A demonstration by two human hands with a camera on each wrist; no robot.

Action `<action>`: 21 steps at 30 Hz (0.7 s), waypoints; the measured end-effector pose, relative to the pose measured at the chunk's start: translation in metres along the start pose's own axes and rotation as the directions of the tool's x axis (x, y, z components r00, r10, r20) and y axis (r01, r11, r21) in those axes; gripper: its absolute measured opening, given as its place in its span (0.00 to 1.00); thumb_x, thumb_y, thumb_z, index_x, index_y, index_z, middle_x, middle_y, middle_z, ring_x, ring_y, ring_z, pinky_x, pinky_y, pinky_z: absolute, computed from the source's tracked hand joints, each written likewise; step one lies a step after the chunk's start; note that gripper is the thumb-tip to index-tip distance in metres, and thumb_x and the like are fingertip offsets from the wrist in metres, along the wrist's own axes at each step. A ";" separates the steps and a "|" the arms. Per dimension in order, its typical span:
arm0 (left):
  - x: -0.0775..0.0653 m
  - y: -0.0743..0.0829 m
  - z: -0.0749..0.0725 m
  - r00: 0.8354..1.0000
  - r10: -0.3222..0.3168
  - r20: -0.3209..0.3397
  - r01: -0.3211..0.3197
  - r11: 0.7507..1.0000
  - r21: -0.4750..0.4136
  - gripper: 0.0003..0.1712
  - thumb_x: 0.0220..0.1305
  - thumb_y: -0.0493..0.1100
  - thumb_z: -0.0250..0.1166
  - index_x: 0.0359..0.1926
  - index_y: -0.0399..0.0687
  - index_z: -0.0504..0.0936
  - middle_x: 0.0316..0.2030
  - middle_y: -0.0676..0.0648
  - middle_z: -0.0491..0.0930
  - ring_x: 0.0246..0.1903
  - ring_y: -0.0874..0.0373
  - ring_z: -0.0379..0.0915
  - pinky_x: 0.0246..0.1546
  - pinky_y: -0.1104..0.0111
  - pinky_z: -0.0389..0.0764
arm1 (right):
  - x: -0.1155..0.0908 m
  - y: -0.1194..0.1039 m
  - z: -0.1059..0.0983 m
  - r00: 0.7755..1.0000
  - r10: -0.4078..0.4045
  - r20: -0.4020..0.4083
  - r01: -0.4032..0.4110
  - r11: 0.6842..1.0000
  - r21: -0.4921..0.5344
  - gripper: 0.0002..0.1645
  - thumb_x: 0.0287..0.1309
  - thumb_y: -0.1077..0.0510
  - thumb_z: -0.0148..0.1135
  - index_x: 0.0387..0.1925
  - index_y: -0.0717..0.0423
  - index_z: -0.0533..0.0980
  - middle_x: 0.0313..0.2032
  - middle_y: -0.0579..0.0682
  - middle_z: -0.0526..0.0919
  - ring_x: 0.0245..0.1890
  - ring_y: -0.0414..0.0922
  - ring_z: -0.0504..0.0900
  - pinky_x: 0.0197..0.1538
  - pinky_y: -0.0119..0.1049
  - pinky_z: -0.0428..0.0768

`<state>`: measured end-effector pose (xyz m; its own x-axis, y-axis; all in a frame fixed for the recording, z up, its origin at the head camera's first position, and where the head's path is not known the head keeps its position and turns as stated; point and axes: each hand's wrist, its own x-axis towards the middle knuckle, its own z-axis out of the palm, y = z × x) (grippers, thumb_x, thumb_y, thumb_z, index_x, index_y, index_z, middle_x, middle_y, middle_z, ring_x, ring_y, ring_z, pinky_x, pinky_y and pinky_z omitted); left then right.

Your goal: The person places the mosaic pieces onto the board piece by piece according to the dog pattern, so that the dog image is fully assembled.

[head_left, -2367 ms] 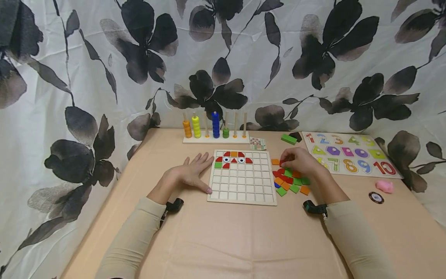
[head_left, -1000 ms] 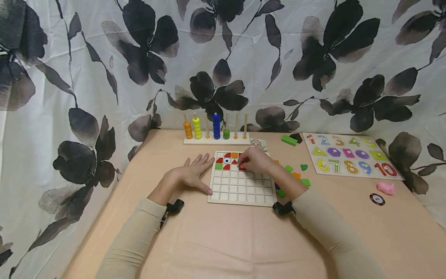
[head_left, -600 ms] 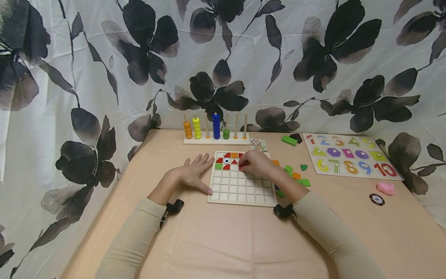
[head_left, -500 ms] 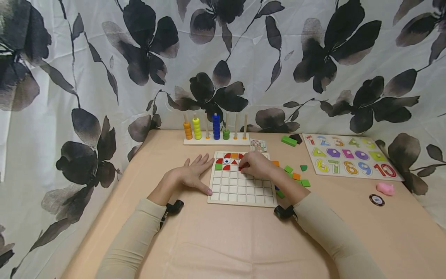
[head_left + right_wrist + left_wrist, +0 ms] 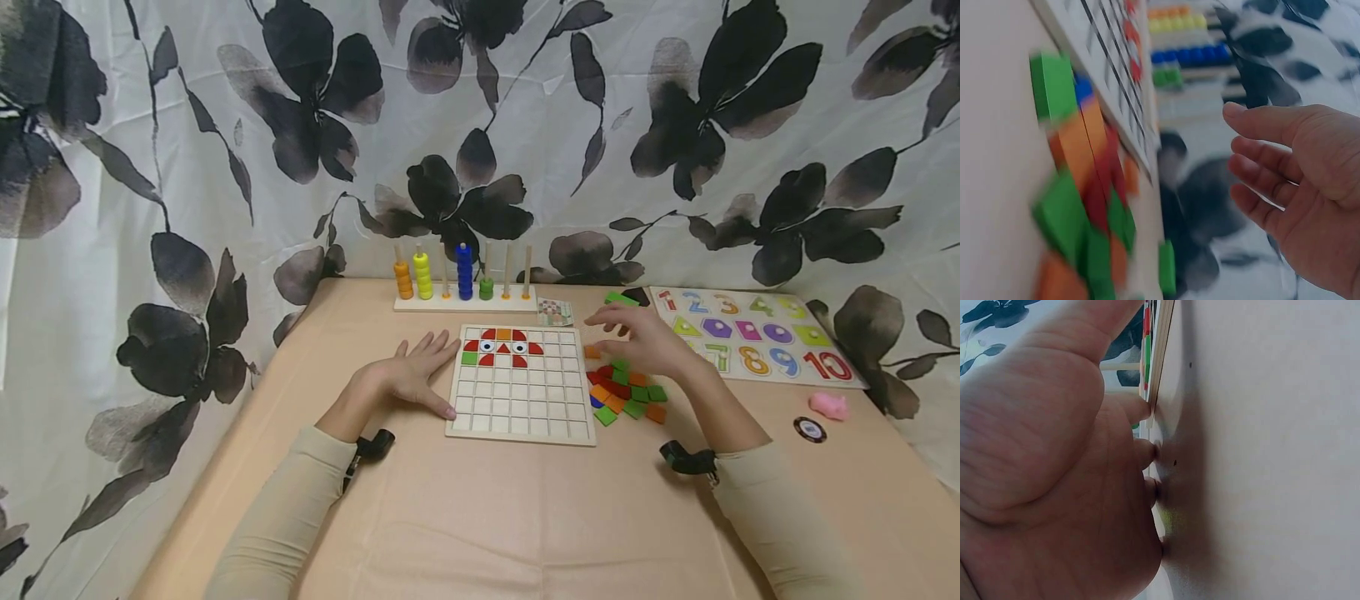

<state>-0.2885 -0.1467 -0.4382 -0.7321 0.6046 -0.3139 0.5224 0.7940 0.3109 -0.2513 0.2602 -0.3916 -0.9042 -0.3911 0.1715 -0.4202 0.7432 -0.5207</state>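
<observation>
A white gridded board (image 5: 522, 408) lies on the table with colored tiles in its upper left cells, red, orange, green and two with eyes. Spread along its left edge, my left hand (image 5: 401, 379) rests with straight fingers, the thumb at the lower left corner. A red tile (image 5: 520, 362) sits in a cell below the right eye tile. My right hand (image 5: 652, 342) hovers beyond the board's right edge with loosely bent fingers and nothing in them. Just under it lies a pile of loose tiles, including a green tile (image 5: 633, 409) and an orange tile (image 5: 1079, 147).
At the back stands a peg stacker (image 5: 465, 305) with colored beads, and a small picture card (image 5: 555, 311) beside it. To the right lie a number puzzle board (image 5: 757, 333), a pink toy (image 5: 828, 404) and a round black-and-white disc (image 5: 810, 427). A green block (image 5: 621, 297) shows behind my right hand.
My right hand carried a red tile from the pile to the board, let go of it there, and has moved back right over the pile. My left hand has stayed put.
</observation>
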 end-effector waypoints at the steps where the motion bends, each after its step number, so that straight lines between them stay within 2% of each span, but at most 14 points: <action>1: 0.000 0.000 0.000 1.000 0.001 -0.001 -0.001 1.000 0.002 0.75 0.35 0.83 0.64 0.77 0.58 0.37 0.76 0.46 0.28 0.73 0.46 0.20 0.65 0.37 0.30 | -0.005 0.006 -0.005 1.000 0.008 -0.004 -0.008 1.000 -0.008 0.22 0.56 0.55 0.69 0.54 0.47 0.79 0.51 0.48 0.79 0.46 0.48 0.75 0.46 0.44 0.77; 5: 0.001 -0.001 0.002 1.000 0.008 -0.010 -0.008 1.000 0.005 0.75 0.35 0.83 0.64 0.77 0.58 0.37 0.76 0.46 0.28 0.73 0.45 0.20 0.65 0.36 0.30 | -0.021 0.030 -0.016 0.999 0.037 0.001 -0.037 0.999 -0.013 0.19 0.56 0.58 0.69 0.51 0.50 0.81 0.44 0.49 0.82 0.39 0.46 0.75 0.40 0.38 0.78; 9: 0.000 -0.001 0.002 1.000 0.008 -0.012 -0.008 1.000 0.003 0.75 0.35 0.83 0.64 0.77 0.58 0.37 0.76 0.46 0.28 0.73 0.45 0.20 0.65 0.36 0.30 | -0.028 0.050 -0.011 0.995 0.090 0.047 -0.093 0.994 0.053 0.17 0.57 0.61 0.68 0.49 0.53 0.82 0.40 0.51 0.83 0.35 0.48 0.74 0.34 0.34 0.77; 11: 0.000 0.000 0.002 1.000 0.006 -0.010 -0.006 1.000 0.002 0.76 0.34 0.83 0.64 0.77 0.58 0.37 0.76 0.46 0.28 0.73 0.45 0.20 0.66 0.37 0.30 | -0.028 0.057 -0.006 0.990 0.119 0.082 -0.126 0.989 0.083 0.17 0.57 0.61 0.67 0.50 0.55 0.81 0.41 0.50 0.83 0.36 0.49 0.74 0.34 0.34 0.76; 15: -0.001 0.000 0.002 1.000 0.004 -0.009 -0.004 1.000 -0.006 0.76 0.34 0.83 0.64 0.76 0.58 0.37 0.76 0.46 0.28 0.73 0.45 0.20 0.66 0.37 0.30 | -0.024 0.067 0.006 0.980 0.150 0.134 -0.160 0.985 0.070 0.18 0.59 0.58 0.66 0.51 0.55 0.81 0.41 0.48 0.82 0.38 0.48 0.74 0.38 0.34 0.77; 21: -0.001 0.000 0.002 1.000 0.005 -0.009 -0.005 1.000 0.000 0.75 0.35 0.82 0.65 0.77 0.57 0.38 0.76 0.45 0.29 0.73 0.45 0.21 0.65 0.36 0.30 | -0.020 0.070 0.015 0.975 0.181 0.131 -0.191 0.980 0.065 0.16 0.58 0.59 0.67 0.48 0.53 0.81 0.36 0.48 0.81 0.36 0.48 0.74 0.39 0.35 0.77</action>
<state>-0.2873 -0.1468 -0.4395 -0.7334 0.6082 -0.3037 0.5263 0.7907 0.3128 -0.2617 0.3117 -0.4442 -0.9475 -0.3176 -0.0362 -0.2344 0.7673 -0.5970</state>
